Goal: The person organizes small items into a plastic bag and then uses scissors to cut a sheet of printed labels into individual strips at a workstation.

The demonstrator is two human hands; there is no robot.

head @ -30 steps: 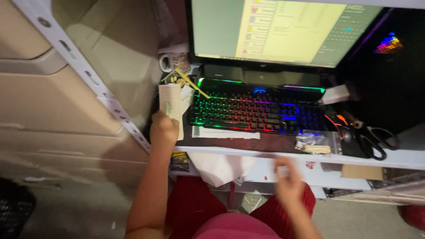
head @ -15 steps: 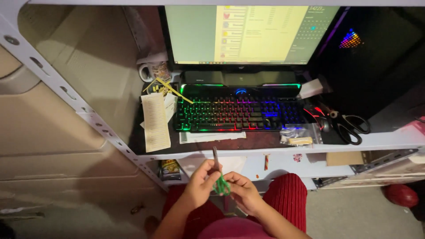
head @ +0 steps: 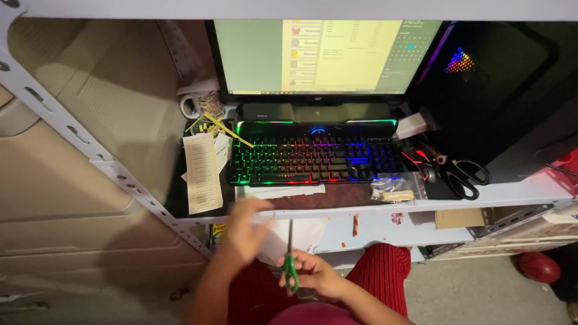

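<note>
Below the desk's front edge (head: 457, 201) there is open room above the lap. On top, the backlit keyboard (head: 313, 161) fills the middle, a paper slip (head: 201, 173) lies by the left edge, and black scissors (head: 463, 174) with a small plastic bag (head: 394, 188) crowd the right. The monitor (head: 325, 57) walls off the back edge, with a mug (head: 201, 103) at the back left corner.

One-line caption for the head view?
Right hand holds green-handled scissors upright below a desk edge; blurred left hand alongside, backlit keyboard above.

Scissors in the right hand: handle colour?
Green handles on the scissors, held by the right hand; the head view shows it best.
</note>
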